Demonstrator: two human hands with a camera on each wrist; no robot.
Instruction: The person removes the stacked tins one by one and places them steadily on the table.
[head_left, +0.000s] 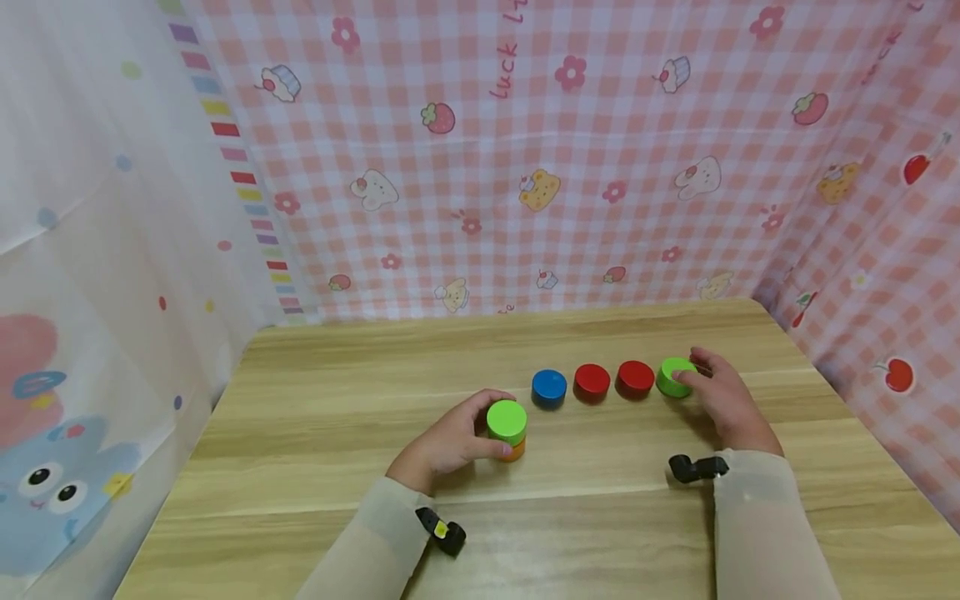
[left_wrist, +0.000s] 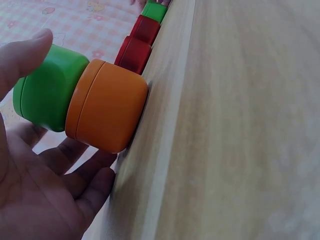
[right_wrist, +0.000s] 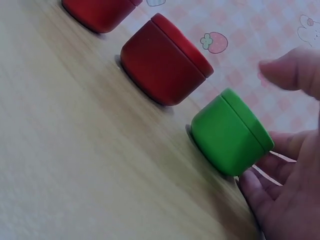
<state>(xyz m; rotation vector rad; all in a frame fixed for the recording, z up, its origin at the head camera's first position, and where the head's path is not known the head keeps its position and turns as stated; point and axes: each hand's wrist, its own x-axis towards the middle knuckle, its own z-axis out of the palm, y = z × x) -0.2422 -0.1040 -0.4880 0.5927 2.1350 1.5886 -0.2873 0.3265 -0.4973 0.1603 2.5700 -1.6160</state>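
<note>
In the head view, a green round lidded pot [head_left: 507, 422] sits stacked on an orange one [head_left: 514, 452], left of the row. My left hand [head_left: 453, 435] grips the green pot, thumb at the near side and fingers round the far side; the lower fingers reach beside the orange pot [left_wrist: 107, 105]. At the row's right end stands another green pot [head_left: 676, 377]. Around it is my right hand [head_left: 727, 400], with the fingers at its far right side. The right wrist view shows the thumb [right_wrist: 290, 72] raised apart from this green pot [right_wrist: 230, 132].
Left of the right-hand green pot, two red pots [head_left: 592, 383] and a blue pot [head_left: 549, 388] stand in line on the wooden table [head_left: 322, 400]. A pink checked cloth [head_left: 487, 167] hangs behind the table's back edge. Black straps with small devices [head_left: 697, 469] are on both wrists.
</note>
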